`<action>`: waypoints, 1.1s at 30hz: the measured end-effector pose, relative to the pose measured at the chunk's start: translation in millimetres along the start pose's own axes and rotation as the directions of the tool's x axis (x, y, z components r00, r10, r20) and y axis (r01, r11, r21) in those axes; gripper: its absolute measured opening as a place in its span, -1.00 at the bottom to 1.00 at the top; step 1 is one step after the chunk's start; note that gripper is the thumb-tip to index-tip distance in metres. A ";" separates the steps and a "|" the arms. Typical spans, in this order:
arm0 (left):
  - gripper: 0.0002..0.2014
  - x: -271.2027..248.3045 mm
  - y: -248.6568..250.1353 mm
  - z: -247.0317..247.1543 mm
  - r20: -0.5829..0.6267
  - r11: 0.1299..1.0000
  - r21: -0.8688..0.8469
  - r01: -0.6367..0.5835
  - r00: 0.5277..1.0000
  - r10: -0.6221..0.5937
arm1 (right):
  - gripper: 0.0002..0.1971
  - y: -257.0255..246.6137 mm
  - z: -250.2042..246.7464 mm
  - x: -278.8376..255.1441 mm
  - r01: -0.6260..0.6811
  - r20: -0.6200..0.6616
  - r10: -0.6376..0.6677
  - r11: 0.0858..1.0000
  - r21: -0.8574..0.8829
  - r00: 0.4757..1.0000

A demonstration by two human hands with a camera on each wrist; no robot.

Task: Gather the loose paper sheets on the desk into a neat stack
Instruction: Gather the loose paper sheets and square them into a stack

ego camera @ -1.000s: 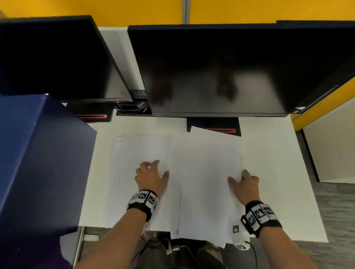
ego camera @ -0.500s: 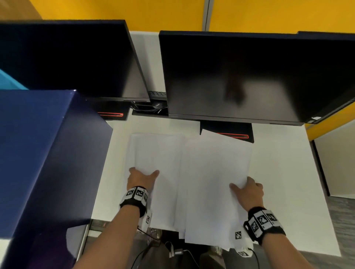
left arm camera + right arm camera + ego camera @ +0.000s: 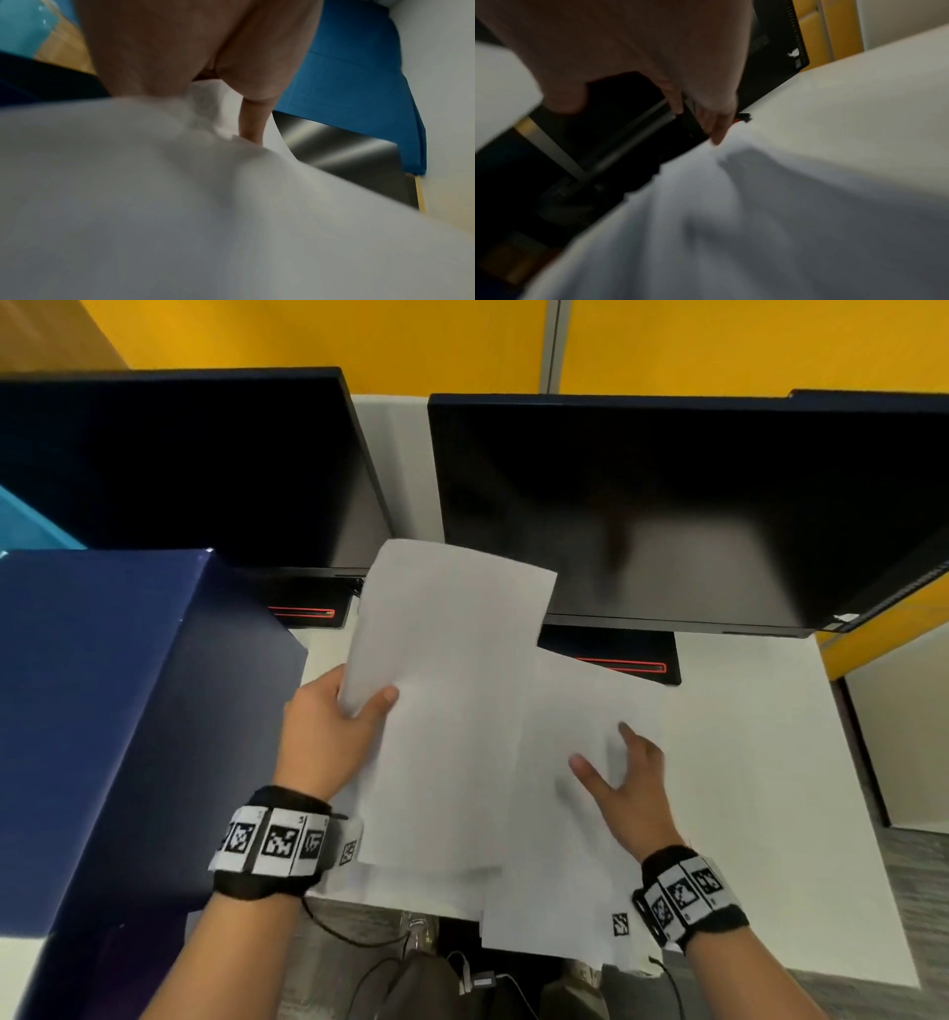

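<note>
Head view: the left hand (image 3: 328, 737) pinches the left edge of a lifted paper sheet (image 3: 447, 690), thumb on top, its far corner tilted toward 12 o'clock across the monitors (image 3: 667, 505). At 4 o'clock of it, the right hand (image 3: 624, 793), fingers spread and relaxed, rests on the remaining sheets (image 3: 575, 875), which lie on the white desk (image 3: 760, 762) and overhang its near edge.

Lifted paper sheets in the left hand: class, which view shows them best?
Head view: the lifted sheets show whole, pinched by the left hand. Left wrist shows only a blurred patch; right wrist, a blurred corner.
</note>
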State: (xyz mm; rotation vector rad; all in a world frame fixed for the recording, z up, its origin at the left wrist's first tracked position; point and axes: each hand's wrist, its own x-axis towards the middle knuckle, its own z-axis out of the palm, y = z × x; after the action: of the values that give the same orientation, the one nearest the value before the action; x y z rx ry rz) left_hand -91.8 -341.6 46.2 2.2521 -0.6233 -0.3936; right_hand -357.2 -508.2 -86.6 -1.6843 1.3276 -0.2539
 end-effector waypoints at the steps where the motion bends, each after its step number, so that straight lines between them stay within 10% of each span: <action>1: -0.87 0.8 2.5 7.3 0.050 0.999 -0.047 0.027 0.998 -0.025 | 0.08 -18.8 -0.5 -4.8 0.026 0.075 -0.044 0.976 0.217 0.996; 4: -0.74 2.0 -8.8 52.3 0.198 0.988 -0.113 0.108 0.977 -0.084 | -0.18 -41.1 6.4 -2.8 -0.052 0.204 -0.038 0.906 0.420 0.978; 11: -0.72 -14.5 -57.5 152.8 0.340 0.956 -0.031 0.291 0.903 -0.264 | -0.67 14.9 14.2 18.4 -0.177 0.027 0.177 0.984 0.035 0.984; 17: -0.44 -10.8 -74.4 167.7 0.294 0.932 0.147 0.330 0.885 -0.360 | -0.24 51.2 -13.6 26.9 -0.415 -0.173 0.379 0.859 -0.300 0.909; 23: -0.32 -41.6 -81.0 185.2 0.454 0.947 0.274 0.168 0.846 -0.281 | -0.26 59.4 -0.9 7.9 -0.304 0.084 0.374 0.848 -0.435 0.924; 33: -0.42 -28.6 -80.2 184.4 0.491 0.967 0.253 0.011 0.860 -0.138 | -0.21 22.5 4.1 52.9 -0.355 -0.075 0.348 0.926 -0.127 0.934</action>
State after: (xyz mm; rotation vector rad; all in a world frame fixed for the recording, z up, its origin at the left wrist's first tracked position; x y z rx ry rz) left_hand -174.4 -386.5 -133.9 2.4180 -0.8907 -1.0231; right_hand -348.4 -549.9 -125.4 -1.5234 1.6907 0.0075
